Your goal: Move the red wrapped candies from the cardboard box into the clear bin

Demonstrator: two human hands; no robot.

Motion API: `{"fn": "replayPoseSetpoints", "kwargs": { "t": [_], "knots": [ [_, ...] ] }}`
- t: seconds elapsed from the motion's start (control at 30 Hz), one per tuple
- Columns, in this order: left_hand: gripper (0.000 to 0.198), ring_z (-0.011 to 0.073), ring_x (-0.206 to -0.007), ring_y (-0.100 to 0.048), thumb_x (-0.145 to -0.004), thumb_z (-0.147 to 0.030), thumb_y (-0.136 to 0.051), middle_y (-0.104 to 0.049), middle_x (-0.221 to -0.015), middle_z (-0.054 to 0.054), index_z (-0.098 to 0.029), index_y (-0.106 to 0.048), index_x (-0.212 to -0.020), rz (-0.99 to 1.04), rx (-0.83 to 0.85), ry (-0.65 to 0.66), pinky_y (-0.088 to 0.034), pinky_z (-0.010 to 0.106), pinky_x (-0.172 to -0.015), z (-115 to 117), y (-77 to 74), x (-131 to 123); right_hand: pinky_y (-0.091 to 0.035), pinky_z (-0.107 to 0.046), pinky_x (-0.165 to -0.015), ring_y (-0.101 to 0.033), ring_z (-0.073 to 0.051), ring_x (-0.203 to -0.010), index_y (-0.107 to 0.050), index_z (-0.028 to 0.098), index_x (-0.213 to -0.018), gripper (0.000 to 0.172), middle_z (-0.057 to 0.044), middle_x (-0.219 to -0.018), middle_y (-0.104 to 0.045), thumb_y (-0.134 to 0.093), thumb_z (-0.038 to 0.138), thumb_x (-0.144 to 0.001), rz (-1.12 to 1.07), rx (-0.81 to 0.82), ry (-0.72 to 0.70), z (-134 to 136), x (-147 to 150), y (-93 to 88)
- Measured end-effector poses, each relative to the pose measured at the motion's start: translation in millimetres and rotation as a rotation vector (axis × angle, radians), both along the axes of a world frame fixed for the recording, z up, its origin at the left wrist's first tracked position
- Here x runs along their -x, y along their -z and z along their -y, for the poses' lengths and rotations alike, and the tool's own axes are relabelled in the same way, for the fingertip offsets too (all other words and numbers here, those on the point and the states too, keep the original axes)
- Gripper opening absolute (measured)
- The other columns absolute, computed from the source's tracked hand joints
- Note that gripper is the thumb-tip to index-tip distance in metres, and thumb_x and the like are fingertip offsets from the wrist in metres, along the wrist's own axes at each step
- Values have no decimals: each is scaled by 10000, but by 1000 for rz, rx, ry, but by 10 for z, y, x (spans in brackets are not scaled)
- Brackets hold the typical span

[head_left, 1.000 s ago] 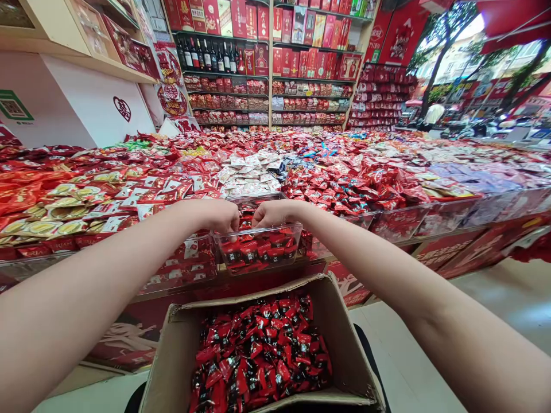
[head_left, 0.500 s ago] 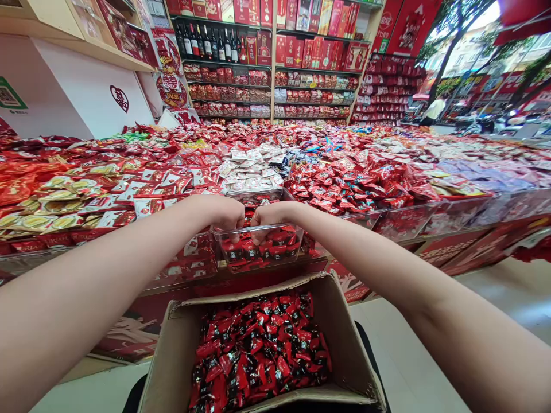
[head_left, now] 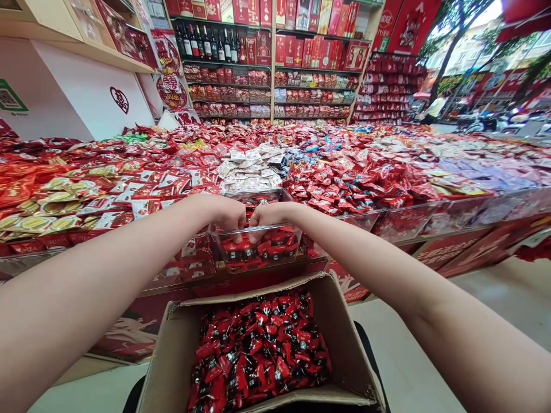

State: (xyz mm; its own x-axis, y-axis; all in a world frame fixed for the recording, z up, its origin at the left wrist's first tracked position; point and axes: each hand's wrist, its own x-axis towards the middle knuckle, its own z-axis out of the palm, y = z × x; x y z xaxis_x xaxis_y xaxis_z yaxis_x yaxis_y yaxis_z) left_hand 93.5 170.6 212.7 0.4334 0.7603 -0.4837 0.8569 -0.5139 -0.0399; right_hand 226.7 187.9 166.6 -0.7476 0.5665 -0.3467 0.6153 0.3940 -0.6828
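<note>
My left hand (head_left: 231, 215) and my right hand (head_left: 267, 215) reach side by side into a clear plastic bin (head_left: 279, 232) at the counter's front. Through the bin's wall I see red and black wrapped candies (head_left: 275, 251) in rows, with white print facing me. Both hands are bent down at the wrist, fingers curled and thumbs low. Each closes on wrapped candy near the front wall; the fingertips are partly hidden. Below the bin, close to my body, an open cardboard box (head_left: 166, 350) holds a loose heap of the same kind of candies (head_left: 262, 350).
White packets (head_left: 249, 166) lie behind the bin, red packets (head_left: 331, 186) to its right, and gold and red packets (head_left: 64, 206) to its left. Clear panels (head_left: 404, 221) edge the counter. Shelves (head_left: 273, 69) with bottles and boxes stand at the back.
My fingers have shifted slightly among the candies at the bin's front wall. The view has barely moved, and the cardboard box stays in place.
</note>
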Motion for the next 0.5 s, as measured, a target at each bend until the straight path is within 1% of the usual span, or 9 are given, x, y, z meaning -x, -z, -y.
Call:
{"fn": "replayPoseSetpoints", "kwargs": {
  "t": [0.1,0.17,0.23,0.33,0.5],
  "knots": [
    [363,140,-483,-476,-518,-492,-627,-636,-606,14,-225,-705,-751,-28,28,16,-364,250,-451,13,-16,-13,-432,-186,-582,-578,-102,-614,-691,162,-758,278,15,-665,-680,-728,317,-530,-38,-19,13,-18,-5,16],
    [362,124,-485,-461,-522,-497,-624,-628,-605,-5,-247,-698,-774,-30,46,26,-351,232,-438,5,-6,-13,-430,-178,-578,-575,-95,-612,-686,166,-779,262,21,-683,-682,-709,308,-560,-66,-29,28,-23,-14,23],
    [355,114,-478,-455,-513,-495,-633,-619,-588,-18,-259,-694,-771,-35,70,30,-348,222,-433,-12,16,-7,-429,-175,-564,-576,-95,-606,-682,167,-798,248,19,-700,-686,-687,297,-586,-77,-28,41,-24,-25,25],
    [365,110,-442,-448,-498,-499,-642,-594,-534,-18,-244,-692,-755,-43,96,25,-343,221,-411,-33,52,1,-423,-183,-525,-581,-108,-583,-683,154,-792,224,2,-694,-689,-665,259,-596,-57,-20,52,-20,-36,21],
    [349,102,-411,-405,-476,-508,-653,-522,-476,-28,-211,-684,-657,-24,96,33,-325,232,-402,-19,69,-19,-413,-186,-490,-587,-112,-555,-686,158,-788,192,-4,-705,-694,-579,183,-632,-30,-28,53,-18,-44,21]
  ]
}}
